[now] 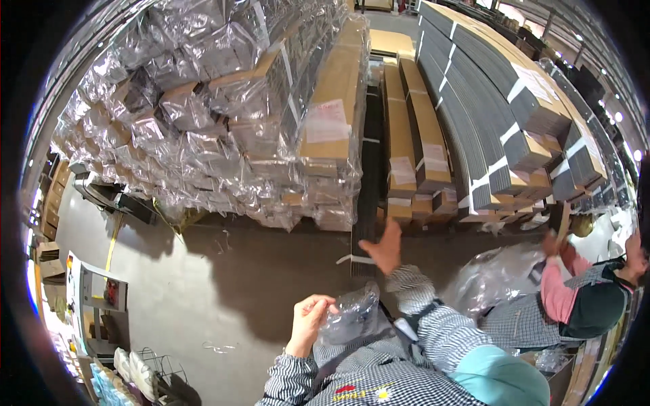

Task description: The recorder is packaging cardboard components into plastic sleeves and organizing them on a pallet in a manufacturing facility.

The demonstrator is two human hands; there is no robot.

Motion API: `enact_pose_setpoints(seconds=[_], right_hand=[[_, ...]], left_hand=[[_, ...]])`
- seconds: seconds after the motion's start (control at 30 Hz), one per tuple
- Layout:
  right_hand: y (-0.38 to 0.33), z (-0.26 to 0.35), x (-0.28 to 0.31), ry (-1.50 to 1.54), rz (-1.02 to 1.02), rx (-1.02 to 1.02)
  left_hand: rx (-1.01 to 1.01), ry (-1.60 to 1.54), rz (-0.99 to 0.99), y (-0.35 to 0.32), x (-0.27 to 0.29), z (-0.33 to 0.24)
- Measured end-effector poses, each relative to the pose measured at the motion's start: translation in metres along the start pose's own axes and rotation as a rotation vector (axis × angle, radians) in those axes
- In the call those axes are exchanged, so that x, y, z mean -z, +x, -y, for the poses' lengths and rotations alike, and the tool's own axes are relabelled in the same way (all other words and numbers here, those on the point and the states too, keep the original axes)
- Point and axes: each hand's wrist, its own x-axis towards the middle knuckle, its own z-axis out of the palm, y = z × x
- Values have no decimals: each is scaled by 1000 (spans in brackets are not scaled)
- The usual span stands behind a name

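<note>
Low in front of my body, my left hand (311, 321) is closed with its fingertips pinched on the edge of a clear plastic bag (352, 314), which hangs crumpled against my checked apron. Farther forward, my right hand (384, 249) reaches out with thumb and fingers apart, holding nothing. It is over or beside the near end of a long, dark bundle of strips (369, 169). A white strap (353, 259) goes round that end, its loose tail sticking out to the left. Whether my right hand touches the bundle cannot be made out.
Plastic-wrapped long cartons (271, 122) are piled high on the left. Brown cartons (423, 135) and strapped grey strips (467, 101) stand to the right. A co-worker (575, 298) with pink sleeves handles clear plastic sheeting (497, 274). A grey-white cabinet (101, 291) stands far left.
</note>
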Motion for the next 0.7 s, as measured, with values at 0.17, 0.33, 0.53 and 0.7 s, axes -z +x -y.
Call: enact_pose_setpoints(seconds=[0.17, 0.33, 0.53, 0.7], right_hand=[[21, 10, -68, -621, 182, -265], [44, -6, 6, 151, 276, -321], [-44, 59, 154, 912, 326, -56], [-97, 2, 146, 881, 154, -143]], left_hand=[[2, 150, -151, -19, 3, 5], [-35, 40, -232, -27, 27, 11], [42, 58, 31, 7, -5, 8], [150, 195, 133, 28, -36, -9]])
